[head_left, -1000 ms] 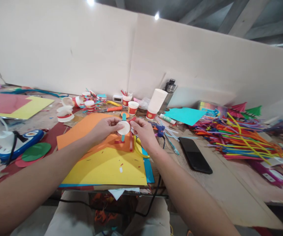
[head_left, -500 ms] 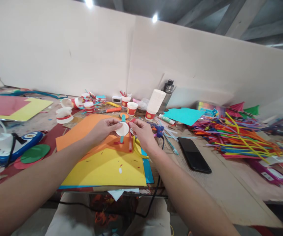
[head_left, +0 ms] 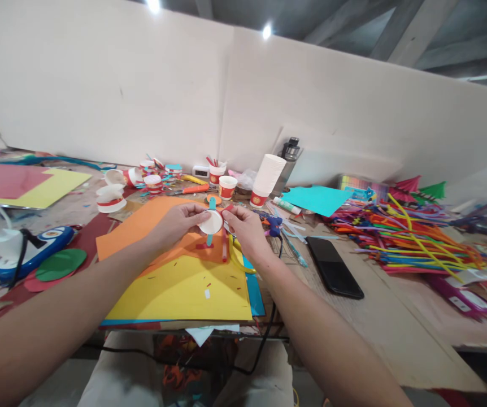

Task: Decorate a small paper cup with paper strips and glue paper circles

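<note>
My left hand (head_left: 184, 222) pinches the left edge of a round white paper cup base (head_left: 209, 224), which has teal strips (head_left: 212, 202) sticking out at its top and bottom. At the disc's right side, my right hand (head_left: 243, 226) is closed on a small red paper strip (head_left: 227, 209) and holds it against the edge. Both hands are above orange paper (head_left: 133, 223) and yellow paper (head_left: 179, 294). Under the right fingers a red stick (head_left: 225, 251) shows, with yellow scissor-like handles (head_left: 238, 257) beside it. Small paper scraps dot the yellow sheet.
Paper cups (head_left: 227, 187) and a tall cup stack (head_left: 269, 175) stand behind the hands. To the right lie a glue gun (head_left: 272, 223), a black phone (head_left: 334, 267) and many pipe cleaners (head_left: 421, 237). A blue power strip (head_left: 35, 254) and green paper disc (head_left: 61, 264) are at left.
</note>
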Motion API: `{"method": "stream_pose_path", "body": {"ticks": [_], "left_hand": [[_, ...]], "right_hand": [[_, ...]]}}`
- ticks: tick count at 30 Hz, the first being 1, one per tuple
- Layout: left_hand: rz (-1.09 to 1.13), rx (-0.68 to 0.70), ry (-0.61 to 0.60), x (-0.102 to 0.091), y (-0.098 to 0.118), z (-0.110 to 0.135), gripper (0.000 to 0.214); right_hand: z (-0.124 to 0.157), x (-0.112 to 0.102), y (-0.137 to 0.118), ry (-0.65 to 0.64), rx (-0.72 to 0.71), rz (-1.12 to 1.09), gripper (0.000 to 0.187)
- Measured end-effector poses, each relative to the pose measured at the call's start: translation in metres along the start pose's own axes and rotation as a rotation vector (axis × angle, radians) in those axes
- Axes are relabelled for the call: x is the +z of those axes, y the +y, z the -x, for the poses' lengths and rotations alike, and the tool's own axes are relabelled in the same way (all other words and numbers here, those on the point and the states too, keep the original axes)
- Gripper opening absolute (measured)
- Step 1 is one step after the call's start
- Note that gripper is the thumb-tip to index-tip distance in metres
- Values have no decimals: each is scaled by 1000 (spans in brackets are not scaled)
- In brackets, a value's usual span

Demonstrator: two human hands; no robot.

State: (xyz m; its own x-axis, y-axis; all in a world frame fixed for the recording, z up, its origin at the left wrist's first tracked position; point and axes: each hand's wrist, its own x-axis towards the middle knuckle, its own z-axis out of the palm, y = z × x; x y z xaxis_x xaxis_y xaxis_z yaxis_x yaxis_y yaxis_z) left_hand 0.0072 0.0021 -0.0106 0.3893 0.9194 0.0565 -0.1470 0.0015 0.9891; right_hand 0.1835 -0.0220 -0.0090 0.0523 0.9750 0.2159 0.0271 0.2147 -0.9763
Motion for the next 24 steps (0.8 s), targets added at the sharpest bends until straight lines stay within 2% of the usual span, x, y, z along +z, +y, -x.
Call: {"method": "stream_pose_path", "body": {"ticks": [6, 10, 14, 18, 24], "left_hand": [[3, -2, -6, 0, -1, 1, 30], [15, -16, -11, -3, -2, -1, 34], [64, -50, 72, -5, -1, -4, 37], [71, -83, 137, -5, 1, -5, 35], [16, -64, 45, -4, -2, -3, 36]], "right_hand": [[0, 1, 0, 0, 6, -18, 22], [-1, 0, -2, 50, 42, -47, 27], [-3, -4, -3, 104, 85, -70, 31], [-5, -5, 1, 76, 109, -45, 30], [-6, -3, 10, -4, 93, 45, 28]]}}
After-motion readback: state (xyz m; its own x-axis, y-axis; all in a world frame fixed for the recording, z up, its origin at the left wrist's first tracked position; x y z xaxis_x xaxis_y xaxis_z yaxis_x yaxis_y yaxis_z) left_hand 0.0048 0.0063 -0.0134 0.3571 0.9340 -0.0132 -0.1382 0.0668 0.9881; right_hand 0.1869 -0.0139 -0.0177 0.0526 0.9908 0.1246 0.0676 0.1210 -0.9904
